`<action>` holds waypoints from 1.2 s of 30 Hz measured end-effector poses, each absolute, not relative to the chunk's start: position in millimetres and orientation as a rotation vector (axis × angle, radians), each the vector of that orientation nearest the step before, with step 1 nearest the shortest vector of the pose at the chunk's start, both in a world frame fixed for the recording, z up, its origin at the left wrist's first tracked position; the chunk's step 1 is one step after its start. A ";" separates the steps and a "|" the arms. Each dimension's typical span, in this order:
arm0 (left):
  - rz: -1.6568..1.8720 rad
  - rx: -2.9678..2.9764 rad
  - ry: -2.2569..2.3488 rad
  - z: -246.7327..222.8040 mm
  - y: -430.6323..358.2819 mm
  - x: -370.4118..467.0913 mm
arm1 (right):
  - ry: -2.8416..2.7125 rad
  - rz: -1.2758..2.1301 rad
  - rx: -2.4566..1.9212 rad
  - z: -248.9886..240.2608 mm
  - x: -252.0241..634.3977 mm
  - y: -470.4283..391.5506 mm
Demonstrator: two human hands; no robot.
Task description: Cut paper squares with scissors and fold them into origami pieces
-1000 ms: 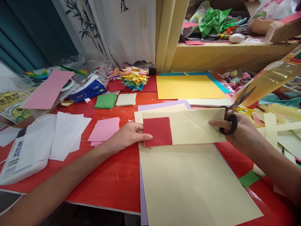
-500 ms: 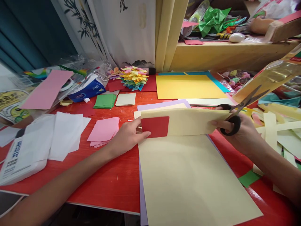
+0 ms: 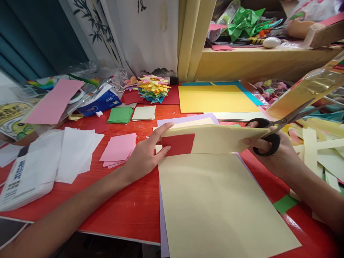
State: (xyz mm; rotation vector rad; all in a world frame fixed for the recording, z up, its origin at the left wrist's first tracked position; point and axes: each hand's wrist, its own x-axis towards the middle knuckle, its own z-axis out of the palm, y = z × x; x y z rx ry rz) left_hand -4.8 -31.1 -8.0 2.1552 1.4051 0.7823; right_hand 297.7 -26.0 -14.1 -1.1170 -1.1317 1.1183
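A large pale yellow sheet (image 3: 228, 200) lies in front of me, its far part folded into a raised band (image 3: 217, 139). Against the left end of that band rests a small red paper square (image 3: 178, 144). My left hand (image 3: 146, 156) pinches this end, the thumb on the red square's left edge and the index finger reaching up past the band's top corner. Black-handled scissors (image 3: 282, 123) sit in my right hand (image 3: 276, 150), blades pointing away to the right. The right thumb and fingers also hold the band's right end.
Pink squares (image 3: 119, 148), green squares (image 3: 120, 114) and cream squares (image 3: 144, 113) lie to the left. Yellow sheets (image 3: 217, 98) are behind. Paper offcuts (image 3: 329, 147) and a tilted bottle (image 3: 309, 86) are on the right. White sheets (image 3: 76, 154) lie far left.
My left index finger has risen above the band's top edge, and the thumb has shifted slightly left and up. My right hand and the scissors have moved a little to the right.
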 end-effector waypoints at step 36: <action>0.808 1.389 1.173 0.0 -20.3 -4.8 | -1.064 1.186 -1.274 -19.1 304.1 -23.5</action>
